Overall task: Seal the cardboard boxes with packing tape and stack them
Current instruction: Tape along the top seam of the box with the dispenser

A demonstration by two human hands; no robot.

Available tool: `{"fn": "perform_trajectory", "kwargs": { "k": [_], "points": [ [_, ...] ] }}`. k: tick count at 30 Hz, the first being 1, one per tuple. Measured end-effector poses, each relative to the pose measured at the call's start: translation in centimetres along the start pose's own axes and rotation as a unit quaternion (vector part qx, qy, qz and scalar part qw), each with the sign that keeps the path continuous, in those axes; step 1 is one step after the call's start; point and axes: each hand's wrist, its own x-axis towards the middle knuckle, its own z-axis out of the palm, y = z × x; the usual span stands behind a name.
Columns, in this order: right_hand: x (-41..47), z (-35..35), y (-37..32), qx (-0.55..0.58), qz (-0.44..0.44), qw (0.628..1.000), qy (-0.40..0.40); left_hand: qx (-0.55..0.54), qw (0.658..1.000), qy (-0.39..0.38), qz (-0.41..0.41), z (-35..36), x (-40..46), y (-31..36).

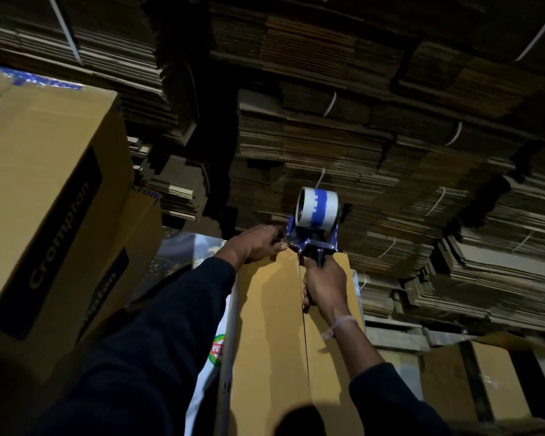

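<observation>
All along the back, from nine round to three o'clock, bundles of flattened cardboard (343, 127) tied with white string rise in dim stacks. At nine o'clock stand big printed cartons (44, 190). At six o'clock sits the box (271, 325), flaps closed, the centre seam showing bare. At its far edge the tape dispenser (316, 221) carries a white and blue roll. The right hand (323, 286) is wrapped round the dispenser's handle; the left hand (258, 243) pinches at the tape end by the box's far edge.
</observation>
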Motion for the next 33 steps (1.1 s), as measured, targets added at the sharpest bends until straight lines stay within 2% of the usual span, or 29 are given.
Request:
{"fn": "perform_trajectory", "kwargs": {
  "k": [11, 19, 33],
  "points": [
    [-2.5, 0.5, 2.6, -0.031, -0.053, 0.998, 0.025, 0.011, 1.000, -0.004, 0.009, -0.2, -0.1, 0.0],
    [-4.6, 0.2, 4.7, 0.012, -0.052, 0.998, 0.021, 0.011, 1.000, -0.001, 0.009, 0.2, -0.1, 0.1],
    [-7.0, -1.0, 7.4, -0.013, -0.075, 0.997, 0.031, -0.009, 1.000, -0.010, 0.011, 0.5, 0.2, -0.5]
  ]
}}
